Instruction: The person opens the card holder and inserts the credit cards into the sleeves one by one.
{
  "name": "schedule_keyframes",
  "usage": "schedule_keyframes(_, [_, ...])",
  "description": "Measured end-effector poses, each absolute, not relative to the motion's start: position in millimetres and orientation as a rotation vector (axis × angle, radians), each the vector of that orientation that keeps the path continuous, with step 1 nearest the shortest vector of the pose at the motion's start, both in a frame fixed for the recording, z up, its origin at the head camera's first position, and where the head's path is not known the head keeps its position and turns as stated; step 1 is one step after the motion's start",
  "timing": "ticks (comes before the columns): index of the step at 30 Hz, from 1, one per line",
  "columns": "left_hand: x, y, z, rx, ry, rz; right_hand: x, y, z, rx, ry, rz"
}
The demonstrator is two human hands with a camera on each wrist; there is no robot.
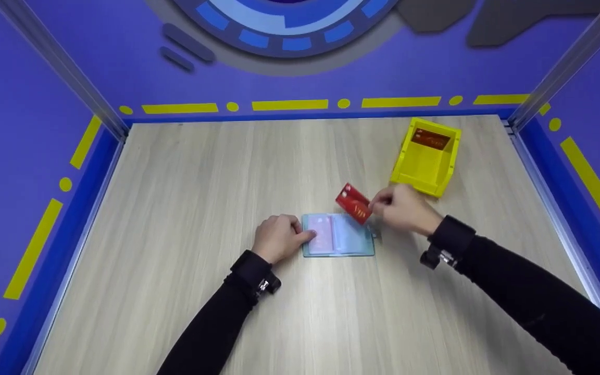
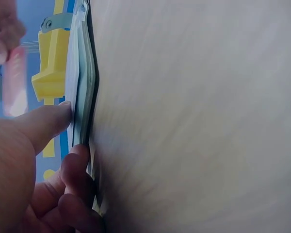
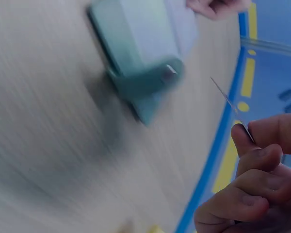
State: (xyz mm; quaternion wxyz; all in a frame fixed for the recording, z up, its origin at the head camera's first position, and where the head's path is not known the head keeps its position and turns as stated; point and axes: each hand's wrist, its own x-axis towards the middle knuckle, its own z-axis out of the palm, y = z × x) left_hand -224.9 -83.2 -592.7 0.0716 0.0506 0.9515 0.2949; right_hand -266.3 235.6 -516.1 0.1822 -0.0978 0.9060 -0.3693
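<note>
A pale green card holder [image 1: 352, 238] with clear sleeves lies spread open on the table, a pinkish card or page [image 1: 321, 242] showing in its left half. At its left edge my left hand [image 1: 277, 238] pinches it, thumb on top and fingers against the side, as the left wrist view of the holder [image 2: 85, 68] shows. My right hand [image 1: 405, 209] pinches a red card marked VIP [image 1: 353, 203] by one end, holding it tilted above the holder's upper right. In the right wrist view the card [image 3: 224, 96] appears edge-on, and a snap strap [image 3: 145, 80] sticks out from the holder.
A yellow bin [image 1: 419, 161] stands on the table [image 1: 201, 172] at the back right, with another red card [image 1: 430, 139] against its far inner wall. Blue panels [image 1: 300, 83] with yellow marks border the table at the back and both sides.
</note>
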Motion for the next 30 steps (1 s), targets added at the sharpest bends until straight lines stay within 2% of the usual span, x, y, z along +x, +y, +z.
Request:
schedule_keyframes(11, [-225,-83,-593,0.134,2.863,0.879,-246,223,-548,-0.295,2.541,-1.038])
schedule_keyframes(30, [-223,-83,-594,0.144,2.872,0.881,-242,215,-552,-0.198,2.511,-1.021])
